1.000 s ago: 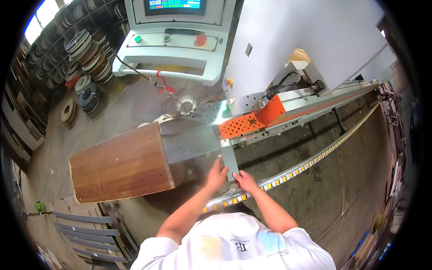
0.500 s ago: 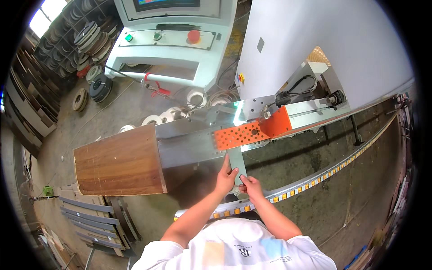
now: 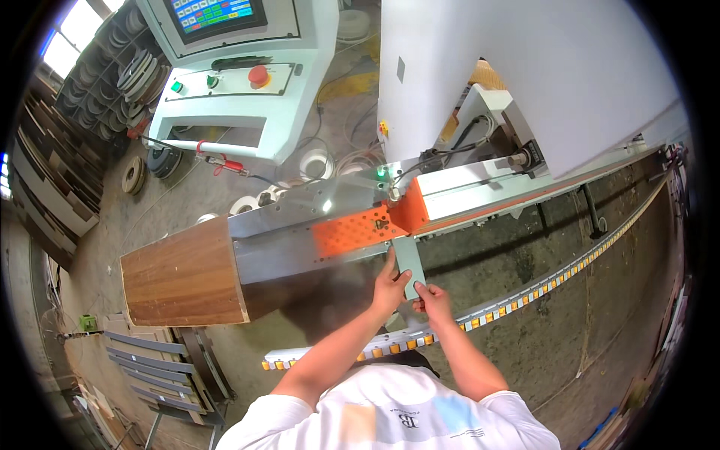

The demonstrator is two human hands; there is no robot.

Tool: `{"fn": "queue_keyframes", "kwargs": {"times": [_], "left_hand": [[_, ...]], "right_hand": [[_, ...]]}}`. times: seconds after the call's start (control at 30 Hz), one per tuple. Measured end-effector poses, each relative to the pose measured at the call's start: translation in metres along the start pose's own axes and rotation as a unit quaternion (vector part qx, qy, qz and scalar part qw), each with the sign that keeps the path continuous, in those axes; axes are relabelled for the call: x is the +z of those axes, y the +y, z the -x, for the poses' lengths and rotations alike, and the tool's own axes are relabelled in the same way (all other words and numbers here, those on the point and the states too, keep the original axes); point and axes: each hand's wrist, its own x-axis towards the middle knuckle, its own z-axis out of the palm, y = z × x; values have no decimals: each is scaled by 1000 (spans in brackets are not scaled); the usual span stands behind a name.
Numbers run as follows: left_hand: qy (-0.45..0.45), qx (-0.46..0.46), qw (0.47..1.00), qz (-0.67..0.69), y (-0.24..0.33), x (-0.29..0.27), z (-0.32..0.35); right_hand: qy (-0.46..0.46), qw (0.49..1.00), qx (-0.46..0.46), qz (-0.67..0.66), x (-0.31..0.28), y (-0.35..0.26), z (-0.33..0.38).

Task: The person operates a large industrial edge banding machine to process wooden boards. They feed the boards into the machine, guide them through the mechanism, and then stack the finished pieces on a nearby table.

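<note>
A narrow pale grey-green panel strip [image 3: 409,259] juts toward me from the machine's near edge, its far end meeting the perforated orange plate [image 3: 352,231]. My left hand [image 3: 390,286] holds the strip's left side, index finger stretched forward along the edge and thumb across the top. At the strip's near end, my right hand [image 3: 433,303] pinches the corner, with its other fingers curled in. The strip's underside and the fingers below it are hidden.
A wood-grain board [image 3: 180,277] covers the bed's left end. A control console [image 3: 232,82] with a screen and red button stands behind. The curved roller rail [image 3: 480,319] runs between me and the machine. White edging rolls [image 3: 244,206] lie beyond the bed.
Both hands and the strip have moved right along the machine, from the middle of the orange plate to near its right end. My view has shifted too, bringing more of the console screen in.
</note>
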Motion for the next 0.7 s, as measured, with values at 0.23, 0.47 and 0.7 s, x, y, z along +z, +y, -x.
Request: {"fn": "queue_keyframes", "kwargs": {"times": [0.23, 0.47, 0.7], "left_hand": [[-8, -4, 1000, -22, -9, 59, -21], [-133, 97, 976, -146, -28, 35, -1], [-176, 100, 972, -122, -74, -95, 199]], "right_hand": [[45, 998, -40, -12, -54, -16, -16], [130, 980, -140, -58, -90, -11, 14], [104, 980, -170, 29, -46, 66, 108]]}}
